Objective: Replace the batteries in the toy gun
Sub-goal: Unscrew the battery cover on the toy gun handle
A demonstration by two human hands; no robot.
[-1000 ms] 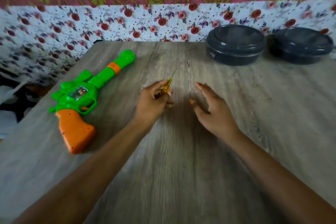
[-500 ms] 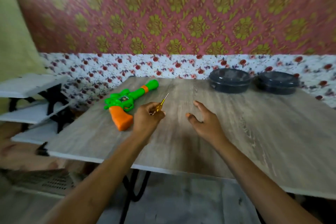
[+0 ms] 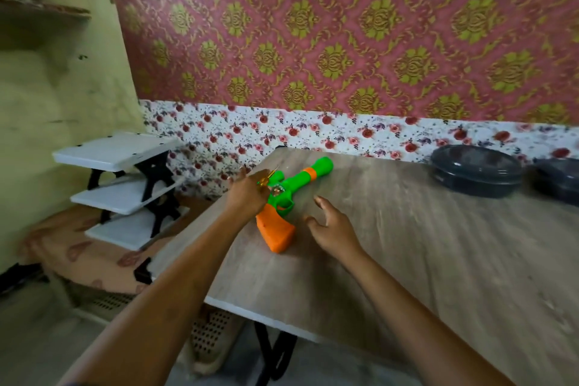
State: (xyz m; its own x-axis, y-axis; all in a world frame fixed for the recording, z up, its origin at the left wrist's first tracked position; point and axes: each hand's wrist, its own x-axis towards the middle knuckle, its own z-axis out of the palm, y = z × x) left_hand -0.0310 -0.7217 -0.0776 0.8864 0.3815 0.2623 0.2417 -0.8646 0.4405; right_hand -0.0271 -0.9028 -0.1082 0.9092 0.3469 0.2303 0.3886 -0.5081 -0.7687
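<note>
The toy gun lies on the wooden table near its left edge, green body and barrel pointing up-right, orange grip toward me. My left hand is over the rear of the gun and pinches a small yellow-handled screwdriver, its thin shaft pointing up-right. My right hand hovers just right of the orange grip, fingers spread and relaxed, holding nothing. No batteries are visible.
Two dark round lidded containers stand at the table's back right. A white three-tier shelf rack stands left of the table on a patterned surface. Patterned wall behind; the table's front edge is near me.
The view has swung up and left. My left hand carried the screwdriver left to the gun's rear; my right hand followed toward the orange grip.
</note>
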